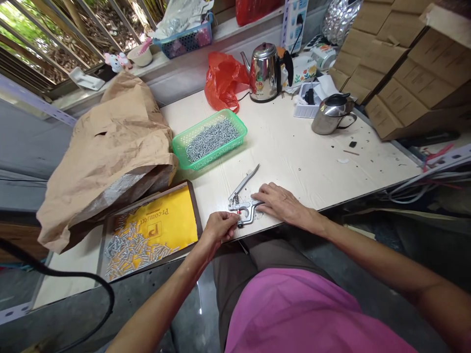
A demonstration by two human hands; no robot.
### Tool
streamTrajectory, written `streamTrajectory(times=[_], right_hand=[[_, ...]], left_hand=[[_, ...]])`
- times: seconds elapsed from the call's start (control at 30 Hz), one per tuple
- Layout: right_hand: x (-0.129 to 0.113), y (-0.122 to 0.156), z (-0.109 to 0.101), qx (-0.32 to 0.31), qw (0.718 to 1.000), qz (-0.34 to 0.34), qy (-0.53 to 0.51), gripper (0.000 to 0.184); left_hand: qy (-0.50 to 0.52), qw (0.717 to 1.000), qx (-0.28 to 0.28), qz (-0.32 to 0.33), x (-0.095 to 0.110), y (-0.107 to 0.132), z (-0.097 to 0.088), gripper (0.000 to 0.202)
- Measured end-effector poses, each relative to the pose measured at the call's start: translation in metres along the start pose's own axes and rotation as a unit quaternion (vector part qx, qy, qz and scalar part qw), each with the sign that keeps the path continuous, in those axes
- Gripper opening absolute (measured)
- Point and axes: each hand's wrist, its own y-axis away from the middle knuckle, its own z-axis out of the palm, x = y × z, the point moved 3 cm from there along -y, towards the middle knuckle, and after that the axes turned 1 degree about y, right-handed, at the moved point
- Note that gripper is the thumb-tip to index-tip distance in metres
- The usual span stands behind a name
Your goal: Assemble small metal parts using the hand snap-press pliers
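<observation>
Snap-fastener pliers [247,214] lie at the table's front edge, with their upper handle swung up away from the lower one. My right hand [281,202] is closed over the lower handle, its fingers partly hiding it. At the jaw end, the fingertips of my left hand [222,227] are pinched together; whatever they hold is too small to make out. Left of this hand is a dark-edged tray [194,201] with a yellow printed sheet [176,215] and many small metal pieces [136,250]. Behind the pliers, a green basket [241,128] contains similar metal pieces [213,139].
A large brown paper bag [114,132] slumps at the left. Along the back stand a red plastic bag [222,81], a steel kettle [264,73] and a small steel pot [328,117]. Cardboard boxes [415,73] are stacked at the right. A black cable [66,272] curves at lower left.
</observation>
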Motion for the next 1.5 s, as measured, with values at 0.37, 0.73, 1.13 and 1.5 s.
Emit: streamTrajectory(times=[0.37, 0.73, 1.13, 1.5], right_hand=[[0.037, -0.055, -0.021, -0.190, 0.977, -0.089, 0.039, 0.107], [0.031, -0.054, -0.021, -0.156, 0.983, -0.087, 0.052, 0.090], [0.020, -0.048, -0.023, -0.141, 0.984, -0.063, 0.090, 0.075], [0.084, -0.029, 0.073, 0.085, 0.979, -0.177, 0.049, 0.099]], left_hand=[[-0.013, 1.000, 0.010, 0.002, 0.000, 0.000, 0.000, 0.024], [-0.032, 0.999, 0.033, 0.010, 0.001, 0.007, 0.003, 0.024], [-0.020, 0.998, 0.066, 0.009, -0.002, 0.010, 0.007, 0.025], [0.094, 0.990, 0.099, -0.024, -0.040, 0.007, 0.025, 0.009]])
